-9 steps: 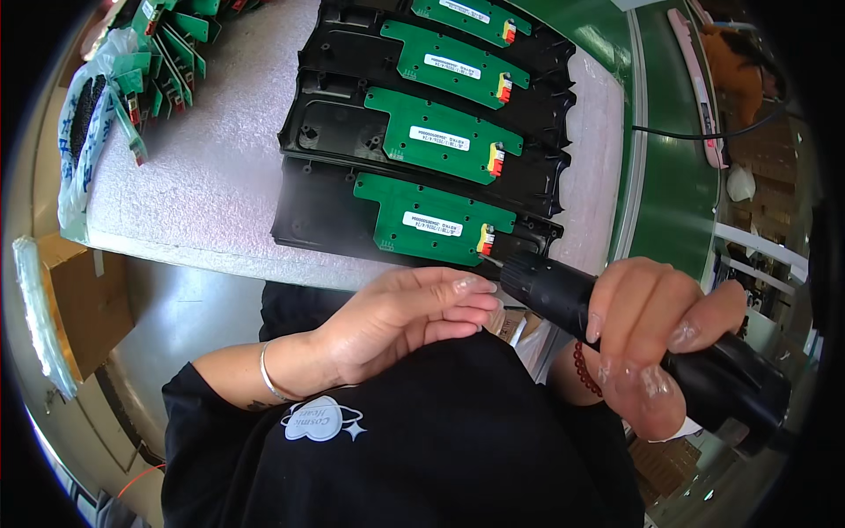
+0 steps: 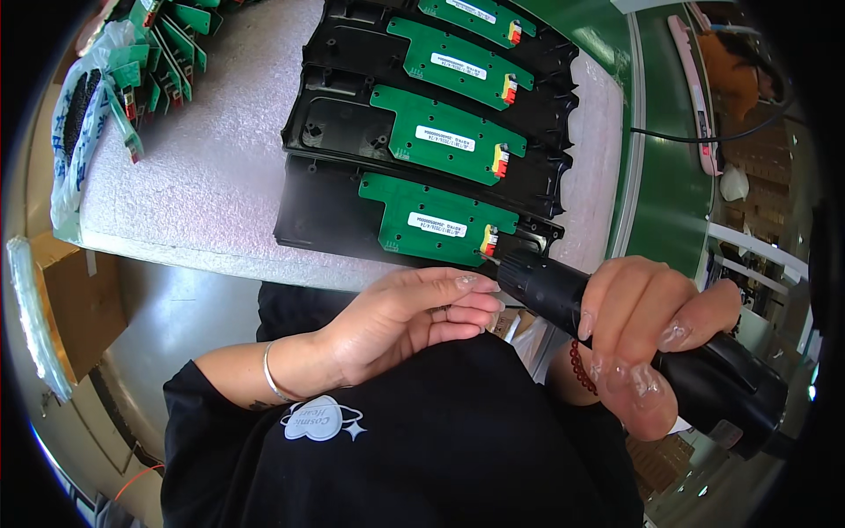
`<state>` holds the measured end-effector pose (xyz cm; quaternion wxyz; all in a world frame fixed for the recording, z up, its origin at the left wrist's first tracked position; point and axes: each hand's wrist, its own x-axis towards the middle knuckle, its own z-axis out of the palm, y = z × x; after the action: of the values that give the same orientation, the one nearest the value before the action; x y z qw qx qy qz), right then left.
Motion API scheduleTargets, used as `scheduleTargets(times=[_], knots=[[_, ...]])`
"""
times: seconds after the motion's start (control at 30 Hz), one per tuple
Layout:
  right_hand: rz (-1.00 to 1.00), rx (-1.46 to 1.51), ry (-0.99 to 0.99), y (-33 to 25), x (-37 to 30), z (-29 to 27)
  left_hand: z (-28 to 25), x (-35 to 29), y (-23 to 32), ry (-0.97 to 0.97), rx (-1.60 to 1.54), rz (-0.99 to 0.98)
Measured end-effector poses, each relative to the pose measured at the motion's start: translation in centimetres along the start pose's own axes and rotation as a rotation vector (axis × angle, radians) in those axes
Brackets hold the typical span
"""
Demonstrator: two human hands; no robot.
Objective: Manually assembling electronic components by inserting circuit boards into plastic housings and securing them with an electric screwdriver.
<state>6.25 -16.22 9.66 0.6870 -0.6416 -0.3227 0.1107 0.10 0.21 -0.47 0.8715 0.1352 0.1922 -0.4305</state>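
Note:
My right hand is wrapped round a black electric screwdriver. The bit reaches the lower right corner of the nearest green circuit board, beside its red, white and yellow connector. That board lies on a black plastic housing at the front of the padded surface. My left hand is just below the housing's front edge, close to the screwdriver's nose. Its fingers are curled, thumb against index finger; whatever they pinch, if anything, is hidden.
More black housings, each bearing a green board, line up behind the nearest one. Loose boards are heaped at the far left beside a plastic bag. On the right a black cable crosses the green surface. A cardboard box stands lower left.
The view has shifted slightly. The screwdriver stays at the same corner of the nearest board, and both hands keep nearly the same pose.

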Motion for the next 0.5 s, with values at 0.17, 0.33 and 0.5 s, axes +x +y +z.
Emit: scheduleTargets(times=[0.17, 0.33, 0.5], knots=[[-0.031, -0.012, -0.049, 0.4, 0.1, -0.2, -0.1, 0.5, -0.4, -0.021, -0.040, -0.015], [-0.029, -0.012, -0.092, 0.9, 0.9, -0.2, -0.4, 0.8, 0.0, -0.044, -0.057, -0.024], [-0.067, 0.004, -0.140, 1.0, 1.8, 1.1, -1.0, -0.4, 0.5, -0.024, -0.060, -0.018]])
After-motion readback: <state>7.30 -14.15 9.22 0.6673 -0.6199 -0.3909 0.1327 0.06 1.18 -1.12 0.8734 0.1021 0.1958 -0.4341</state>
